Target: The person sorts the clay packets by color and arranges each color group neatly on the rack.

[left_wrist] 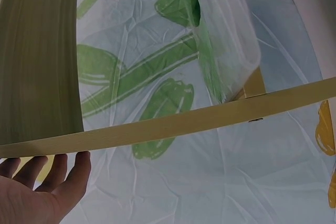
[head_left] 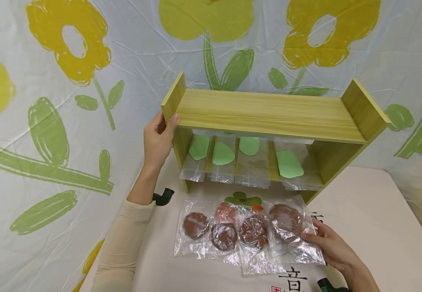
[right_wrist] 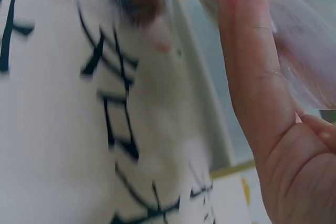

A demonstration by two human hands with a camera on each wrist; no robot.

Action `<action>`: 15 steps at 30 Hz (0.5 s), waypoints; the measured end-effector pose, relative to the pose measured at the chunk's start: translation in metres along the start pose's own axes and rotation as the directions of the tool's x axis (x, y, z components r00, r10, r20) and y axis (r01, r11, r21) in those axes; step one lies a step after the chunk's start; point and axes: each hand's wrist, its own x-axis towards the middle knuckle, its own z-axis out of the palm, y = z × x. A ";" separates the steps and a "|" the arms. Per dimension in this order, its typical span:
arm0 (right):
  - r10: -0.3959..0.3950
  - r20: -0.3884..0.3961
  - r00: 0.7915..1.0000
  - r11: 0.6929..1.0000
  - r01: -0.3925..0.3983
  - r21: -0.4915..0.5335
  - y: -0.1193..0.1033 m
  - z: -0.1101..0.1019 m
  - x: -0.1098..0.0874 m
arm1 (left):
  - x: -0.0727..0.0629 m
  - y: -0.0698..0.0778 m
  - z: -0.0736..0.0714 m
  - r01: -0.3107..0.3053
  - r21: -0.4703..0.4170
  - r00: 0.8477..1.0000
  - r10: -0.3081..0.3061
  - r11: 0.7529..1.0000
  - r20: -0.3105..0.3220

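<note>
My left hand (head_left: 157, 142) grips the left side panel of a small wooden shelf (head_left: 269, 115), thumb at its front edge. In the left wrist view, curled fingertips (left_wrist: 80, 162) meet the panel's edge. At the lower right, my right hand (head_left: 336, 248) pinches the edge of a clear plastic bag (head_left: 311, 254) holding a brown disc (head_left: 285, 222). Straight fingers (right_wrist: 257, 51) lie along the plastic in the right wrist view. Other clear bags with brown discs (head_left: 195, 225) overlap leftward from it, in front of the shelf.
On the shelf's lower board stand several clear bags with light green pieces (head_left: 223, 154), their ends hanging over the front. The pale table (head_left: 371, 211) carries black characters (head_left: 293, 278). A flowered cloth (head_left: 130, 52) hangs behind. A dark green flower shape (head_left: 243, 198) shows beyond the front bags.
</note>
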 end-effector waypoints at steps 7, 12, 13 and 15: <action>-0.063 0.042 0.997 0.996 0.066 -0.066 -0.003 0.026 0.010 | 0.000 0.000 0.000 0.022 0.001 1.000 -0.022 1.000 -0.003; -0.080 0.064 0.995 0.990 0.087 -0.114 -0.001 0.044 0.019 | 0.001 -0.003 0.000 0.006 -0.012 1.000 -0.006 1.000 0.001; -0.076 0.078 0.994 0.990 0.084 -0.110 -0.001 0.048 0.021 | 0.001 -0.003 0.000 -0.002 -0.012 1.000 0.002 1.000 0.001; -0.080 0.121 0.989 0.992 0.091 -0.090 -0.001 0.054 0.026 | 0.001 -0.005 0.000 -0.013 -0.016 1.000 0.013 1.000 0.003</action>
